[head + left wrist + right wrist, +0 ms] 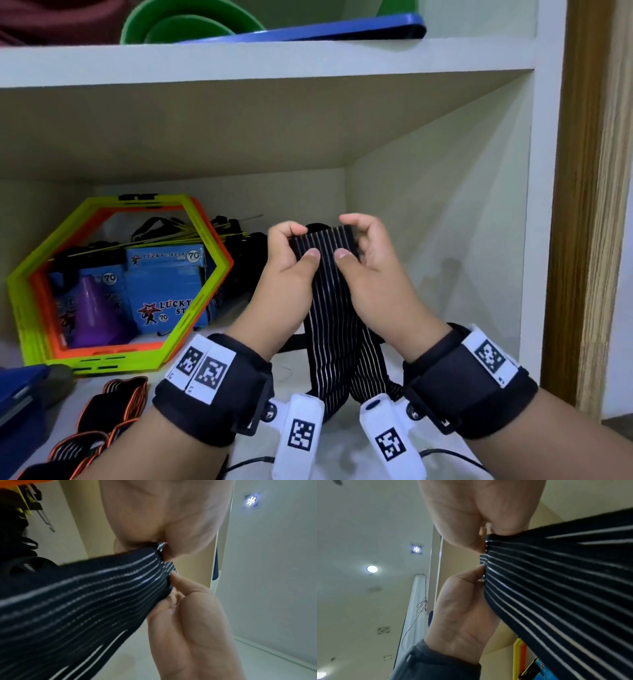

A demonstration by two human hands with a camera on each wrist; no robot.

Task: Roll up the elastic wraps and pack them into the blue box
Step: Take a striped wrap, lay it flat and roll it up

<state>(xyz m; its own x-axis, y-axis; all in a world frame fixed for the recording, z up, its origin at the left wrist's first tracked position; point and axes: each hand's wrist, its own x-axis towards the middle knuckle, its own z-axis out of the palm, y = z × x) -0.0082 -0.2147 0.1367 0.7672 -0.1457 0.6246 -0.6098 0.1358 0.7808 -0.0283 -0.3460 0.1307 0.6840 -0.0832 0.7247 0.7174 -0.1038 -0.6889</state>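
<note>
Together, left hand (291,270) and right hand (373,267) pinch the striped wrap (329,294) — its top edge.

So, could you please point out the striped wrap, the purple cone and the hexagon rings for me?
striped wrap (329,298): head view, hanging middle of the band.
purple cone (94,315): head view, cone's side.
hexagon rings (73,222): head view, upper-left yellow-green edge.

Hexagon frames (120,284) crowd left; shelf (428,274) open rightward.
</note>
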